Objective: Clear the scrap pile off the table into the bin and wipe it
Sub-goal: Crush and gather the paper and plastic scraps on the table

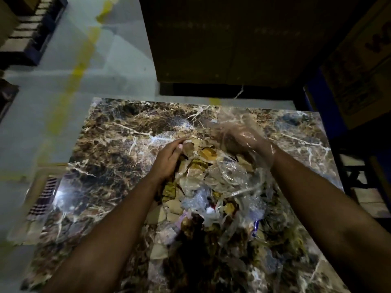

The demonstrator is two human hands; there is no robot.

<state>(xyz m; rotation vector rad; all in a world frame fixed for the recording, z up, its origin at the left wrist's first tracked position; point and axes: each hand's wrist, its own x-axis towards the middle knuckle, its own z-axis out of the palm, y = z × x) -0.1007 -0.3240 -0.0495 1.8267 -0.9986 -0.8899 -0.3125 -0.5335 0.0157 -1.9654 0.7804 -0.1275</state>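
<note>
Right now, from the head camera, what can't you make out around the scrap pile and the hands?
- Right hand: motion-blurred and covered by clear plastic film, so its grip is unreadable.
- Left hand: fingertips hidden among the scraps.
- Scrap pile: its near end is lost in shadow.
- Table: near edge cut off by the frame.
- Bin: none identifiable in view.

Glossy marble-patterned table (101,157), brown veined white, mirroring light at lower left. Scrap pile (203,187) mid-frame: crinkled clear plastic film, matt tan paper scraps. Smooth pale floor (42,102), upper left.
</note>
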